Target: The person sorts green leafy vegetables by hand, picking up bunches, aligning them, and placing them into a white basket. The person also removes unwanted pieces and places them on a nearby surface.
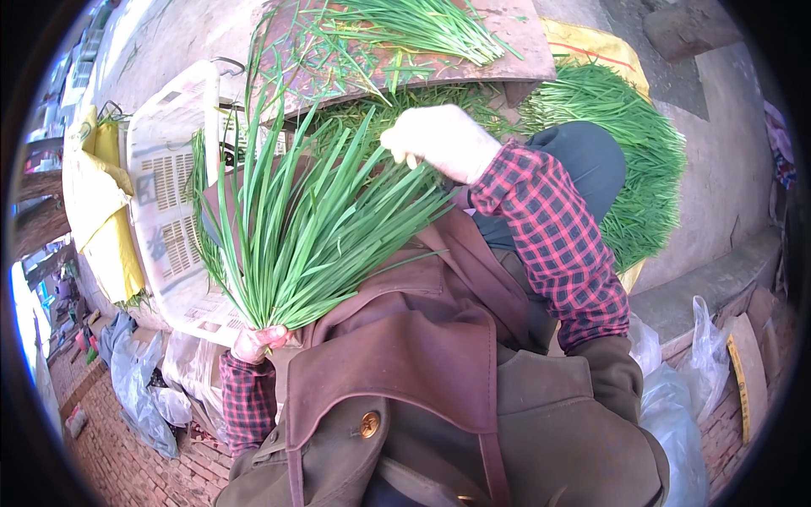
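Note:
My left hand (260, 342) is closed round the gathered base of a bunch of long green leafy stalks, likely garlic chives (317, 234), whose leaves fan up and to the right across my aproned lap. My right hand (437, 139) is held by the leaf tips at the upper right of the bunch, its fingers bent. It is overexposed, and whether it pinches a leaf cannot be told. Beyond it, a further pile of chives (437, 28) lies on a low board table (519, 57), with loose leaf scraps beside it.
A white plastic basket (142, 190) holding some chives stands at the left, beside a yellow woven sack (95, 209). A large heap of chives (633, 158) lies on yellow sacking at the right. Leaf litter covers ground under the table. Plastic bags (671, 405) lie at lower right.

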The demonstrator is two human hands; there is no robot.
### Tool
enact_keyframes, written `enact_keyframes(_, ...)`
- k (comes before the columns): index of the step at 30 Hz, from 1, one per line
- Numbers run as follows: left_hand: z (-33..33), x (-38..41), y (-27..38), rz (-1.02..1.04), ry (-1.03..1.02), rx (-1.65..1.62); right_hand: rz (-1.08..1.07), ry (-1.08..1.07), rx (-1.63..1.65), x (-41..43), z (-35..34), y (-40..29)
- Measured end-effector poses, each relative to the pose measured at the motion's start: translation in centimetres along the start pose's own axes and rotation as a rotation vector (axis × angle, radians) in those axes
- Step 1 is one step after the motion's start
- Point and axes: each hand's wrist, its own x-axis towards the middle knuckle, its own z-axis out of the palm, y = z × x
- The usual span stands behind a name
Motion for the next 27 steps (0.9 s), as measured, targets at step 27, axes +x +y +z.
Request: enact_keyframes(27,0.4,0.4,1.5,0.045,-0.099,0.073,-0.21,0.212,-0.672,4.3,-0.8,-0.4)
